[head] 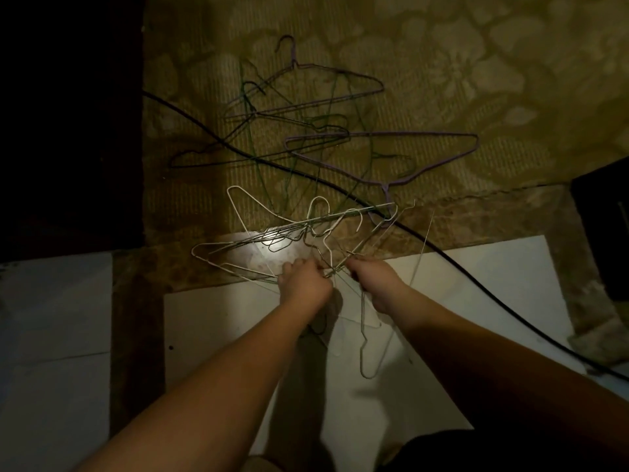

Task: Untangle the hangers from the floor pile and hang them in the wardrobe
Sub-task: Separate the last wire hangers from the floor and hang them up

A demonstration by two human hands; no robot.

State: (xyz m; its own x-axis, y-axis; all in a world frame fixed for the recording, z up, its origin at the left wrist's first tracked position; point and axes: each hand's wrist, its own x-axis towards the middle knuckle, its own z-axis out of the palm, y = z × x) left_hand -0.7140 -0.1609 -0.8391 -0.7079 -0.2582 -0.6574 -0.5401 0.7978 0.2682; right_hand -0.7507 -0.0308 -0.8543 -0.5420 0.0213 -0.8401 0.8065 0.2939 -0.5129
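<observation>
1. The left hand (pixel 304 280) has its fingers curled around wires at the near edge of the white hanger bundle (pixel 272 240). The exact wire it pinches is hard to see.
2. The right hand (pixel 369 281) is just beside it, also closed on thin wire. A pale hanger (pixel 369 335) hangs down from this grip toward the person, with its long axis pointing almost straight back along the right forearm.
3. The relation that matters: the white bundle spreads away from both grips to the left and up, with its long axis nearly horizontal in the view. The left hand is therefore nearer to its bulk, and the right hand is nearer to the hanging piece. In my judgement the two hands need to pull apart sideways so the hanging piece slides out.
4. Count, from left to right: the white or pale hangers are at least four, but they overlap too much for an exact number. On the patterned carpet (pixel 476 80) beyond lie the dark hangers (pixel 218 158), perhaps three or four, and two purple hangers (pixel 381 134).
5. One black cable (pixel 476 284) crosses diagonally through the pile.
6. No wardrobe rail is visible, so the hanging is not yet begun.
</observation>
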